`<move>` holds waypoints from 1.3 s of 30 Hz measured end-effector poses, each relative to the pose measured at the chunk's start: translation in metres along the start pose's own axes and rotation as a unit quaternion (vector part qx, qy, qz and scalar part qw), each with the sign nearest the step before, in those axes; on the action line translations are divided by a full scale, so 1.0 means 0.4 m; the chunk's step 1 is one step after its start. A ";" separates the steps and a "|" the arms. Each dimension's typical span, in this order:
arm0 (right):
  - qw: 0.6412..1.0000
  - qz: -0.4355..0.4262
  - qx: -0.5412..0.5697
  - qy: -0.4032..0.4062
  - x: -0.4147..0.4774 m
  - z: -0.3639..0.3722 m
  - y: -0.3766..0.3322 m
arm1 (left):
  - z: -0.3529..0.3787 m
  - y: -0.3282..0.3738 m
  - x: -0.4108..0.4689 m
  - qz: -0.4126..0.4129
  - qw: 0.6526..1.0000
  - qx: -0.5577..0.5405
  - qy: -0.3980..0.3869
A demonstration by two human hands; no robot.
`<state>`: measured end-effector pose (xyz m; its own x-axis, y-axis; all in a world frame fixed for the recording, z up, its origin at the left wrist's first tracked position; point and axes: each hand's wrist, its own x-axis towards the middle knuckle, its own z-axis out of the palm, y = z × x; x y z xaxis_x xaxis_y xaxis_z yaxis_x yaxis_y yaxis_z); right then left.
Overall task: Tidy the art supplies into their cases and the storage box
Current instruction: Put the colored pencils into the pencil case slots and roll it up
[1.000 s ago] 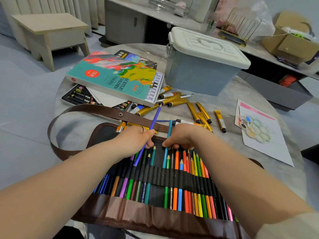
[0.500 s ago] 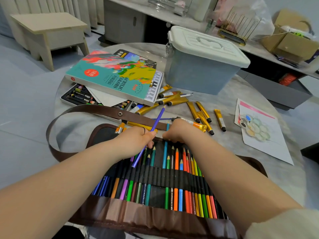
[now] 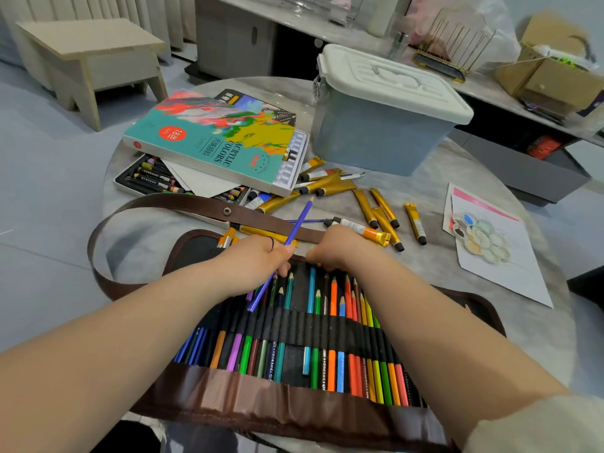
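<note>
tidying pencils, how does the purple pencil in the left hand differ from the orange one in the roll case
The purple pencil is loose, held by the left hand; the orange pencil is tucked under the elastic band of the roll case. The purple pencil slants, tip leaning right; the orange pencil lies straight among its neighbours. Both are coloured pencils with tips pointing away from the person.

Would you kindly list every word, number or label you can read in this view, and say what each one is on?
"ACRYLIC COLORS": on the lid of the teal paint box.
"18": in the red circle on the same lid; the characters beside it are too small.
Print on the pencils, the paint tubes and the dark box behind: too small or blurred to read.
</note>
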<state>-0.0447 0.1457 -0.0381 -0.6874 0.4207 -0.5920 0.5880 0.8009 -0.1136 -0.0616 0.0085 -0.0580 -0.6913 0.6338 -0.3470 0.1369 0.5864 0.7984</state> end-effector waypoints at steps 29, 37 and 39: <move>0.898 -0.094 0.381 0.199 -0.048 -0.023 0.034 | -0.004 -0.012 -0.034 0.100 0.949 0.284 -0.093; 0.946 -0.084 0.271 0.159 -0.008 0.007 0.017 | -0.009 -0.031 -0.023 0.081 0.892 0.408 -0.179; 0.958 -0.071 0.237 0.143 -0.001 0.007 0.010 | -0.008 -0.033 -0.022 0.080 0.892 0.407 -0.179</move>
<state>-0.0408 0.1477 -0.0405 -0.8235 0.4758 -0.3090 0.5612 0.6029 -0.5671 -0.0598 -0.0065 -0.0639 -0.3652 0.7777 -0.5117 0.7847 0.5529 0.2802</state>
